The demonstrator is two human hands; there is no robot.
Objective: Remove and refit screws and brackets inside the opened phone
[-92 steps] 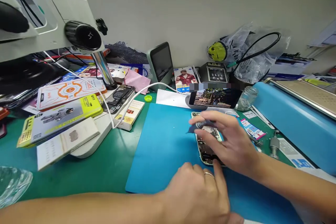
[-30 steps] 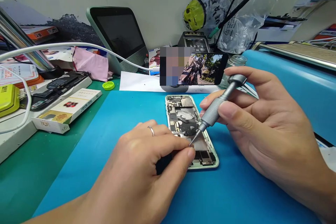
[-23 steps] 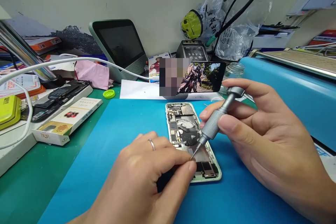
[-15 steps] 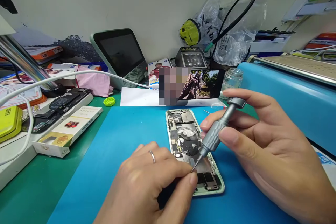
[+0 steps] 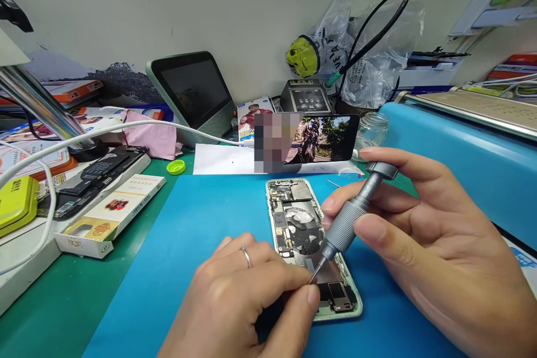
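My right hand (image 5: 436,235) grips a grey precision screwdriver (image 5: 346,226) by its knurled handle, with the index finger resting on the end cap. Its thin shaft slants down and left to the fingertips of my left hand (image 5: 251,291), which wears a ring. There the left thumb and index finger pinch together around the tip; anything small between them is hidden. Beneath both hands lies an opened phone (image 5: 325,263) with a pale green frame, its inner boards and metal plates bare. My left fingers cover part of its lower left side.
The phone rests on a blue mat (image 5: 176,246). A second phone (image 5: 327,137) showing a video stands behind it. A white cable (image 5: 104,127) crosses the left side, above a cigarette box (image 5: 113,215) and a green cap (image 5: 176,166). A glass jar (image 5: 373,127) and a blue machine (image 5: 453,151) are at right.
The whole scene sits slightly lower in the picture, as the camera has tilted a little. Both hands keep nearly the same pose around the screwdriver.
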